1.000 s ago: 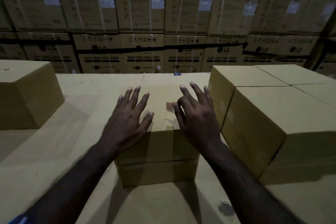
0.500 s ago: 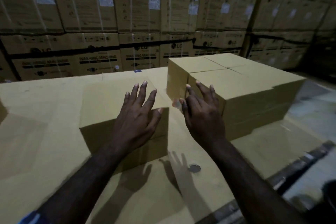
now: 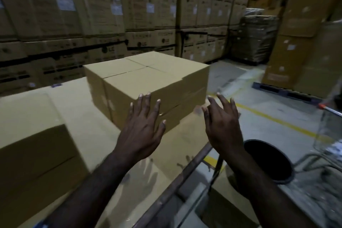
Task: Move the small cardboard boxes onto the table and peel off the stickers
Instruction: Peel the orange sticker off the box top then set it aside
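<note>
A block of small cardboard boxes [image 3: 148, 79] stands on the cardboard-covered table [image 3: 83, 103]. Another small cardboard box [image 3: 33, 135] sits at the near left. My left hand [image 3: 142, 126] hovers open, fingers spread, just in front of the block's near face. My right hand [image 3: 222, 122] is out past the table's right edge, fingers spread, with a small blurred sticker [image 3: 198, 111] clinging to the thumb tip.
A round black bin [image 3: 268, 161] stands on the floor below my right hand. A metal rail [image 3: 185, 172] runs along the table's edge. A wire cart [image 3: 329, 135] is at the far right. Tall stacks of large cartons [image 3: 129, 15] wall the back and the right.
The view has swung right. Both hands left the top of the near box and moved right, the right hand carrying the sticker out over the floor near the bin.
</note>
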A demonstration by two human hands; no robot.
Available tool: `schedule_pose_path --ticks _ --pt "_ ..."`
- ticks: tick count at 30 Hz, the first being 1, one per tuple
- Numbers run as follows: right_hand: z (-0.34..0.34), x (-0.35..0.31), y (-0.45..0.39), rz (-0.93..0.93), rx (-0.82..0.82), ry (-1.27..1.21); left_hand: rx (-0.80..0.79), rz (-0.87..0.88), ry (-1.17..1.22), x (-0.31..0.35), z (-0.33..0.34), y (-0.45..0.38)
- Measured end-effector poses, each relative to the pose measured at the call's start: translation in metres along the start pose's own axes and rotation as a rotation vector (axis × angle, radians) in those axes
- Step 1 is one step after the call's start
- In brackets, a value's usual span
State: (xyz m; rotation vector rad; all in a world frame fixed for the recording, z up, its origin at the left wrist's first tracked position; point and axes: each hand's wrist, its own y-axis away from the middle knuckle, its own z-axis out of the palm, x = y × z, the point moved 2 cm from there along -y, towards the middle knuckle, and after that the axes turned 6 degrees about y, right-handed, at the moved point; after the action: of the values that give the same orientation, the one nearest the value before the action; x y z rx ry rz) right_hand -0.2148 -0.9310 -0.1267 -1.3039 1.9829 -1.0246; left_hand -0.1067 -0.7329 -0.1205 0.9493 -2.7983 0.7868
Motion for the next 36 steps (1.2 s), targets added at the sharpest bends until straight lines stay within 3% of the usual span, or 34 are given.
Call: schedule_pose_path --ticks 9,17,27,36 --pt "-0.004 0.185 0.012 0.073 -0.062 0.103 -0.072 0.164 0.113 0.165 0.118 -0.107" --pt "0.003 0.291 0.038 0.252 -0.203 0.101 -0.154 0.237 0.181 0.251 0.188 -0.153" --pt "0.032 0.354 0.073 0.417 -0.595 0.158 -0.291 0.303 0.221 0.297 0.259 -0.186" --pt "0.093 0.385 0.073 0.557 -0.809 0.157 -0.348 0.371 0.221 0.297 0.320 -0.240"
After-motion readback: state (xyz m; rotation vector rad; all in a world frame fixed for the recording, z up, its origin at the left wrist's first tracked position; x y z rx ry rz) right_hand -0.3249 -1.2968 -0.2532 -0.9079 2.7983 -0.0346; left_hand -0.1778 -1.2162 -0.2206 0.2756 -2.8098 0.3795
